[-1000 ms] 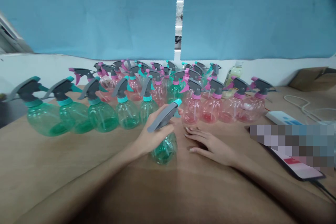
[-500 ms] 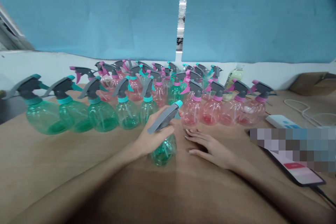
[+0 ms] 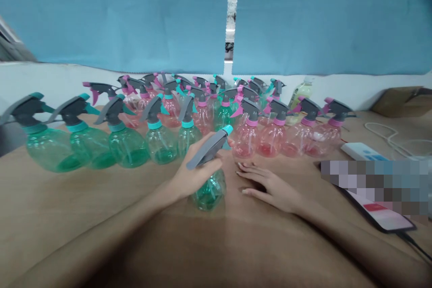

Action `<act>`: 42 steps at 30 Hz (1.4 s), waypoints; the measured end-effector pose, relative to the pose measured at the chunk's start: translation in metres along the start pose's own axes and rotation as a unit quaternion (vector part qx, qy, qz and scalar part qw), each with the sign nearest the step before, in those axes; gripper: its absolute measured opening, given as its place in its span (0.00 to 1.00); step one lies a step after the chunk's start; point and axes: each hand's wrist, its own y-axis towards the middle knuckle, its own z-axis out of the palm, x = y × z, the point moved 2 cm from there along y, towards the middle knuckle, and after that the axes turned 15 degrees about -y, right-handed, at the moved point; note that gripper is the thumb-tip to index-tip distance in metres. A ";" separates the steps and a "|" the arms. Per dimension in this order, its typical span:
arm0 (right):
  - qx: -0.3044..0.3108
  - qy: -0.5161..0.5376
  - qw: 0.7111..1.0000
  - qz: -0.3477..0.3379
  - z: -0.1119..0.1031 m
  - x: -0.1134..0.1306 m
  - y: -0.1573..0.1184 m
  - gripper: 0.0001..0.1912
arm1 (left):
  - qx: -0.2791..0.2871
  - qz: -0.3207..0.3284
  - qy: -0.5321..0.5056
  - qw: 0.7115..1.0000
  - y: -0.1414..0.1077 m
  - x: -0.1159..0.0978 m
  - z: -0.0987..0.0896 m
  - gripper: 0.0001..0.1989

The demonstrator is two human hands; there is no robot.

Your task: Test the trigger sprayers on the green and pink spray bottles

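Observation:
My left hand (image 3: 194,168) is wrapped round the neck of a green spray bottle (image 3: 208,192) with a grey head and turquoise nozzle. That bottle is upright at the middle of the table, its trigger hidden by my fingers. To its right my right hand (image 3: 270,186) rests palm down, fingers stretched out, holding nothing. Beyond my left hand stands a row of green spray bottles (image 3: 128,148) with turquoise collars. Past my right hand is a row of pink spray bottles (image 3: 272,140) with pink collars.
More pink and green spray bottles (image 3: 224,114) crowd behind the front rows. A phone (image 3: 384,216) with a cable lies at the right, near a white box-shaped device (image 3: 362,150). Farther back are a pale-yellow bottle (image 3: 303,92), a white cable (image 3: 384,132) and brown cardboard (image 3: 403,102).
The whole view has shifted slightly. My left hand keeps its hold on the green spray bottle, and my right hand stays flat on the table.

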 end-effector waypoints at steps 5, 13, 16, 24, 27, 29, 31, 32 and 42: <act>0.003 0.001 1.000 0.005 -0.001 0.000 0.000 0.28 | -0.008 -0.009 -0.039 0.999 0.000 -0.003 0.001 0.09; -0.003 0.006 1.000 0.003 0.001 -0.001 0.001 0.28 | -0.022 -0.004 -0.060 0.998 0.001 -0.006 0.002 0.09; -0.006 0.011 1.000 0.001 0.001 -0.001 0.000 0.28 | -0.032 0.000 -0.053 0.998 0.001 -0.006 0.002 0.05; -0.006 0.020 1.000 0.009 -0.001 0.000 0.000 0.28 | -0.006 -0.001 -0.031 0.999 0.001 -0.007 -0.001 0.08; -0.005 0.016 1.000 0.007 0.000 0.000 0.000 0.27 | -0.003 -0.002 -0.038 0.999 0.001 -0.006 -0.001 0.08; -0.003 0.013 1.000 0.005 0.000 -0.001 0.000 0.27 | -0.003 0.003 -0.039 0.999 0.001 -0.005 -0.002 0.06; -0.003 0.011 1.000 0.003 0.001 -0.001 0.000 0.27 | 0.000 0.009 -0.042 0.999 0.001 -0.004 -0.002 0.05; -0.004 0.010 1.000 0.002 0.001 -0.002 0.000 0.27 | 0.003 0.011 -0.047 0.999 0.001 -0.004 -0.001 0.05; 0.002 0.012 1.000 0.009 0.000 -0.001 0.000 0.27 | -0.011 0.002 -0.033 0.999 0.001 -0.008 -0.001 0.09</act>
